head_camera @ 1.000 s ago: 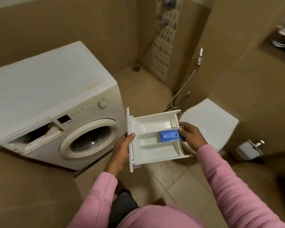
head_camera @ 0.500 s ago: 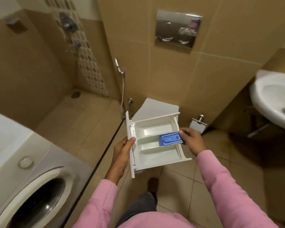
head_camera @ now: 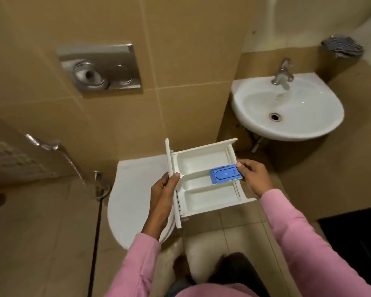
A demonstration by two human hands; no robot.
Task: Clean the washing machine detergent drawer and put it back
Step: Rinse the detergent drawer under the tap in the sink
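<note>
I hold the white detergent drawer [head_camera: 197, 168] level in front of me, over the closed toilet lid. Its front panel points left and its open compartments face up. A blue insert [head_camera: 225, 174] sits in the middle compartment near the drawer's right end. My left hand [head_camera: 162, 196] grips the front panel, thumb over its top edge. My right hand [head_camera: 253, 175] holds the drawer's right end, thumb touching the blue insert. The washing machine is out of view.
A white wall-hung sink [head_camera: 287, 108] with a chrome tap [head_camera: 283, 71] stands at the upper right. The toilet lid [head_camera: 135, 198] lies below the drawer, under a steel flush plate [head_camera: 99, 68]. A hand sprayer [head_camera: 45, 144] hangs at the left. Beige tiled floor surrounds my feet.
The view has swung right, from the washing machine past the toilet to the sink. The drawer stays in both hands with the same grip.
</note>
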